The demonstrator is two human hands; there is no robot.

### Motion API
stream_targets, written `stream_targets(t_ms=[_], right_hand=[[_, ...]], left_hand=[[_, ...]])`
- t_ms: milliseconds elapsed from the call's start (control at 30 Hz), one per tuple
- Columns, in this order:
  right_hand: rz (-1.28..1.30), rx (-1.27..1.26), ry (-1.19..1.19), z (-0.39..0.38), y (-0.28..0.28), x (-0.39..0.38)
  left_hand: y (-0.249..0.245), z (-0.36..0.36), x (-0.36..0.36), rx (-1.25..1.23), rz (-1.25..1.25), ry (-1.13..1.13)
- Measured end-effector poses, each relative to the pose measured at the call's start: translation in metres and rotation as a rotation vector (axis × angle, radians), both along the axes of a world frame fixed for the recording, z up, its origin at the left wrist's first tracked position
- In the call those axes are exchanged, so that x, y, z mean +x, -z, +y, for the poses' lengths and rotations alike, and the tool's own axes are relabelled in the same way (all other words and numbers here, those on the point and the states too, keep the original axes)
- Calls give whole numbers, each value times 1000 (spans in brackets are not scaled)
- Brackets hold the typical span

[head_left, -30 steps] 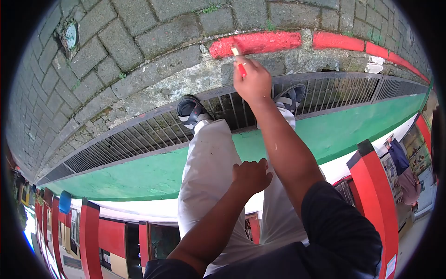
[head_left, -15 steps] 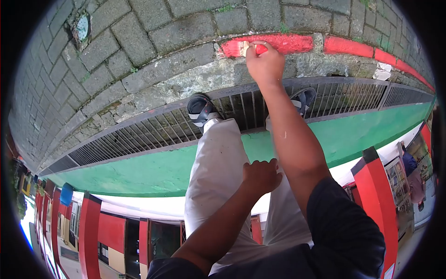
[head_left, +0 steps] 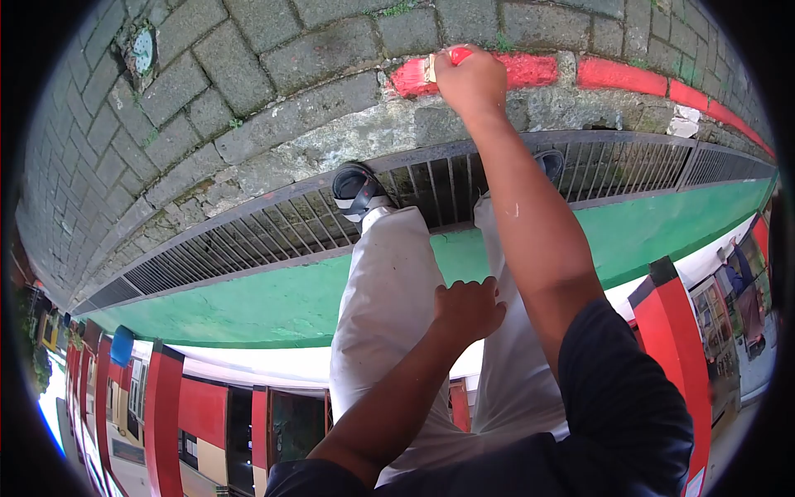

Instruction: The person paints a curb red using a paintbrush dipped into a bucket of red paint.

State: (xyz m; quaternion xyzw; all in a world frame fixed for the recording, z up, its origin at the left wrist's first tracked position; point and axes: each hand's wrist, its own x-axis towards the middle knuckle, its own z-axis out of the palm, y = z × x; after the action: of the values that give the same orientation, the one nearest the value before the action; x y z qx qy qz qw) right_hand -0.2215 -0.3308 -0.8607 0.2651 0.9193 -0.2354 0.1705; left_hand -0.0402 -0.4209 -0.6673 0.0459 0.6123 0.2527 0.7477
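Observation:
My right hand [head_left: 474,81] is closed around a paintbrush, whose red handle [head_left: 460,55] pokes out above the fingers. The pale ferrule [head_left: 430,69] points left, and the bristles press on the red-painted kerb block [head_left: 530,71]. At this block's left end the red looks thinner and streaky. Bare grey kerb [head_left: 306,112] continues to the left. My left hand [head_left: 469,310] is a fist above my thighs, close to the white trousers [head_left: 385,273]; nothing shows in it, and its palm is hidden.
My sandalled foot [head_left: 356,189] stands on the metal drain grating [head_left: 257,214]; the other foot is partly behind my right arm. A green strip [head_left: 240,302] runs behind me. Grey paving [head_left: 315,54] lies beyond the kerb. More red kerb blocks [head_left: 621,80] curve right. A person [head_left: 745,290] is far right.
My right hand has shifted slightly up and left with the brush, which now sits nearer the kerb block's left end. My left fist has barely moved.

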Motion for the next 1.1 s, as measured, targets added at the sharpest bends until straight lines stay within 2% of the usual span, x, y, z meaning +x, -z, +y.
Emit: stream_targets(t_ms=[133,233,267,367,400,500,567,667,700,733,767,800,900,1000,1033,1067,1100], right_hand=[[221,-278,134,14,-14,18],[345,-308,-136,17,-3,62],[325,-194,-152,28,-1,70],[481,42,155,70,-3,83],[524,206,44,79,-1,90],[286,21,-219,40,-13,100],[210,-333,-420,11,-15,110],[406,-410,-274,15,-6,110],[451,-361,-122,35,-1,108],[373,-283,73,57,-8,104],[435,-121,158,83,-1,105],[482,30,198,105,-4,102],[487,263,34,118,0,105],[315,-160,-285,47,-13,101],[329,-299,-360,29,-13,102],[360,-376,-354,22,-12,102],[400,-343,-254,30,-9,100]], left_hand=[[1,1,2,17,3,35],[0,4,-1,19,-16,34],[0,3,-1,15,-20,48],[2,2,-6,14,-6,67],[1,3,-5,21,-8,71],[1,4,-3,33,-23,90],[3,3,-1,30,10,114],[3,6,-2,30,17,110],[2,7,-1,34,7,107],[2,6,0,34,0,115],[2,5,1,35,-5,123],[4,6,0,35,-5,126],[4,9,-2,28,-31,155],[4,13,-2,14,-34,164],[4,13,0,17,-10,162],[6,13,4,20,15,162],[7,13,5,22,39,162]])
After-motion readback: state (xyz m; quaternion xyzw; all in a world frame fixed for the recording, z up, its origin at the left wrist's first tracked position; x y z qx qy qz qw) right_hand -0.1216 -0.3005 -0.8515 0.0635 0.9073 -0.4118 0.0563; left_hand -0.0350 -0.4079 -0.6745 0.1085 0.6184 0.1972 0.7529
